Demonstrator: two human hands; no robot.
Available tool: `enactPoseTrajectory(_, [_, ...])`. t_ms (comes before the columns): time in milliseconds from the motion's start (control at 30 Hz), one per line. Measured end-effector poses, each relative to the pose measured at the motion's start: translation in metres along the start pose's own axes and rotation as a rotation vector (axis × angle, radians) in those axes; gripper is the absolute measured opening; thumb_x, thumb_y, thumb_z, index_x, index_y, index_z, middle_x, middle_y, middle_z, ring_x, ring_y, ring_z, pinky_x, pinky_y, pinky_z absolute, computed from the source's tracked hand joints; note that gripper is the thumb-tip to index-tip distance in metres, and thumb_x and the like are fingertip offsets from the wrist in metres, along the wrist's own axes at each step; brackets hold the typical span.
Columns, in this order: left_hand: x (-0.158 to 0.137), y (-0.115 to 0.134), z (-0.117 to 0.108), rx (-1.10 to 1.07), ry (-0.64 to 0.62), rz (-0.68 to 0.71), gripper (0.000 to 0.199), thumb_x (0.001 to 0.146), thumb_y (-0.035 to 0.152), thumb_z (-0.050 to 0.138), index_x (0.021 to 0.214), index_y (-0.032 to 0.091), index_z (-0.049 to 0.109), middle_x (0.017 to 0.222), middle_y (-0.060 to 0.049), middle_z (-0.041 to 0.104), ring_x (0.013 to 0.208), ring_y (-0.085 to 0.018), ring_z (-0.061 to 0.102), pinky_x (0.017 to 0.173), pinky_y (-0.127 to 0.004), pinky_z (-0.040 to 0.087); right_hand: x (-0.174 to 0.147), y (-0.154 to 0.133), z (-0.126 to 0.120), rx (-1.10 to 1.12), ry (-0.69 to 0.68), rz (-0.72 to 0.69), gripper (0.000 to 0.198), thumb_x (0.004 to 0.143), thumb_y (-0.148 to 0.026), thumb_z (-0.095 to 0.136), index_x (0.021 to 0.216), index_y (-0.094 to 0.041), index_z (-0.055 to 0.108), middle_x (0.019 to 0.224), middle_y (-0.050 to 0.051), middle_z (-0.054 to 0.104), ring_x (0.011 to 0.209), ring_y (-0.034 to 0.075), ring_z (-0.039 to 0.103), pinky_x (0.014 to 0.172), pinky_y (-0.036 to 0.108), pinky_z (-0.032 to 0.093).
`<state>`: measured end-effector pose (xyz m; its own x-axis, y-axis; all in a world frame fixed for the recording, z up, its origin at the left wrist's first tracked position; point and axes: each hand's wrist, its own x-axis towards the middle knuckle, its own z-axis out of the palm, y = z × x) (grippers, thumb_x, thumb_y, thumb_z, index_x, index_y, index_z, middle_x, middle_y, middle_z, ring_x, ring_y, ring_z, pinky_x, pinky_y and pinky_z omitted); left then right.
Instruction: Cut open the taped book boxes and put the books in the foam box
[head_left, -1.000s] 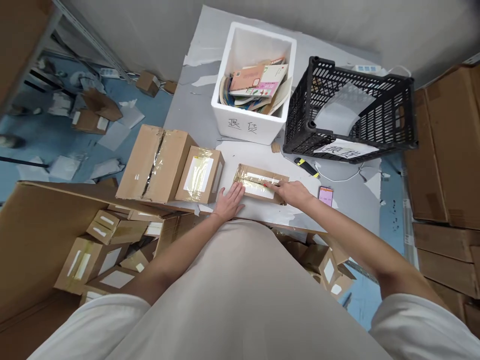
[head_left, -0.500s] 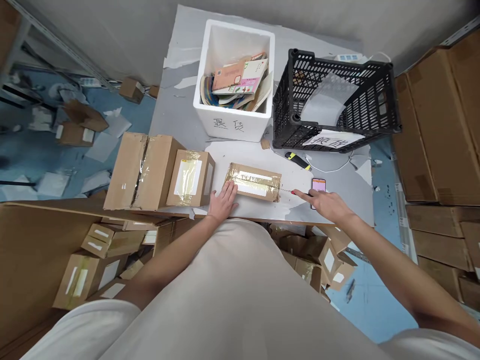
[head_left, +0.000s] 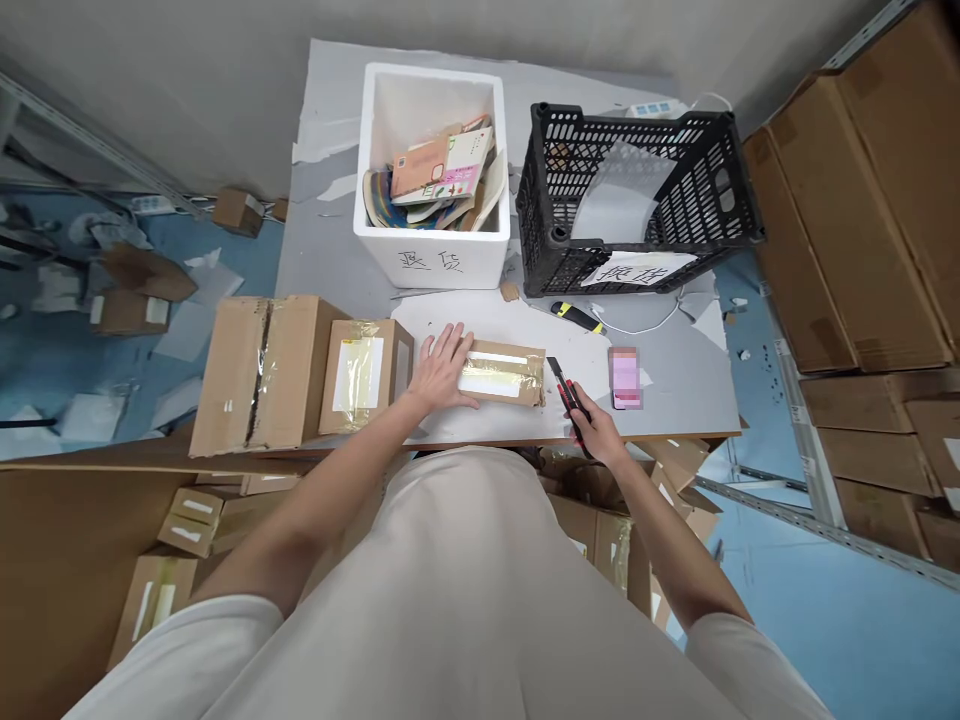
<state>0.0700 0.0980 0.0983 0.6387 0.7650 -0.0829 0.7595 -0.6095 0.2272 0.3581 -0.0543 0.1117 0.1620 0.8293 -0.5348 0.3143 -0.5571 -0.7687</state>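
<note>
A small taped cardboard box [head_left: 499, 385] with a white label lies on the table in front of me. My left hand [head_left: 441, 375] rests over its left end, fingers spread and thumb toward the near side. Just off the box's right end, my right hand [head_left: 600, 432] is closed around a black and red utility knife [head_left: 564, 385], its dark tip pointing away from me. Beyond them lies a second, yellow and black utility knife [head_left: 576, 317]. A phone [head_left: 625, 378] with a lit screen sits right of my right hand.
Two taped cartons, a larger one [head_left: 262, 375] and a smaller one [head_left: 367, 375], stand at the left. Behind are a white foam bin [head_left: 431, 250] with books and a black plastic crate [head_left: 540, 250]. More cardboard boxes [head_left: 802, 230] are stacked at the right.
My right hand has moved left and nearer my body, and the knife now angles away from me beside the box. My left hand has spread its fingers farther over the box's left end.
</note>
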Motion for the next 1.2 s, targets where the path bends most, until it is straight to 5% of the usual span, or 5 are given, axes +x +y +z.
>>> enactPoseTrajectory(133, [0.01, -0.004, 0.003, -0.01, -0.071, 0.055, 0.121, 0.054, 0.073, 0.068, 0.146, 0.009, 0.024, 0.149, -0.023, 0.03, 0.138, -0.04, 0.022, 0.113, -0.053, 0.009, -0.001, -0.001, 0.009, 0.118, -0.001, 0.013, 0.071, 0.086, -0.048, 0.046, 0.149, -0.025, 0.025, 0.089, 0.003, 0.059, 0.049, 0.007, 0.048, 0.046, 0.024, 0.047])
enactPoseTrajectory(400, [0.012, -0.009, 0.013, -0.105, 0.013, 0.044, 0.115, 0.052, 0.068, 0.071, 0.143, 0.01, 0.031, 0.141, -0.02, 0.041, 0.131, -0.038, 0.032, 0.112, -0.046, 0.021, 0.005, 0.008, 0.008, 0.24, -0.108, 0.034, 0.077, 0.082, -0.051, 0.054, 0.149, -0.027, 0.025, 0.079, -0.002, 0.053, 0.05, 0.007, 0.049, 0.043, 0.023, 0.045])
enactPoseTrajectory(867, [0.018, -0.013, 0.017, -0.138, -0.009, 0.049, 0.112, 0.054, 0.064, 0.071, 0.143, 0.008, 0.03, 0.138, -0.021, 0.041, 0.127, -0.039, 0.034, 0.111, -0.049, 0.021, -0.021, 0.026, -0.009, 0.052, -0.303, 0.082, 0.067, 0.083, -0.045, 0.054, 0.145, -0.024, 0.038, 0.069, -0.003, 0.056, 0.043, 0.008, 0.048, 0.038, 0.024, 0.045])
enactPoseTrajectory(1067, [0.018, -0.012, 0.018, -0.164, 0.024, 0.031, 0.113, 0.054, 0.067, 0.07, 0.142, 0.007, 0.031, 0.138, -0.021, 0.041, 0.129, -0.039, 0.033, 0.112, -0.048, 0.022, -0.042, 0.03, -0.013, 0.067, -0.2, 0.046, 0.065, 0.086, -0.045, 0.051, 0.146, -0.026, 0.035, 0.079, 0.002, 0.062, 0.046, 0.01, 0.051, 0.042, 0.027, 0.048])
enactPoseTrajectory(1200, [0.013, 0.003, 0.022, -0.176, 0.127, -0.231, 0.113, 0.056, 0.069, 0.069, 0.141, 0.004, 0.03, 0.138, -0.026, 0.04, 0.128, -0.042, 0.033, 0.108, -0.053, 0.026, -0.035, 0.021, -0.007, 0.342, 0.046, 0.016, 0.074, 0.084, -0.05, 0.053, 0.148, -0.026, 0.025, 0.097, 0.006, 0.064, 0.055, 0.011, 0.056, 0.049, 0.029, 0.052])
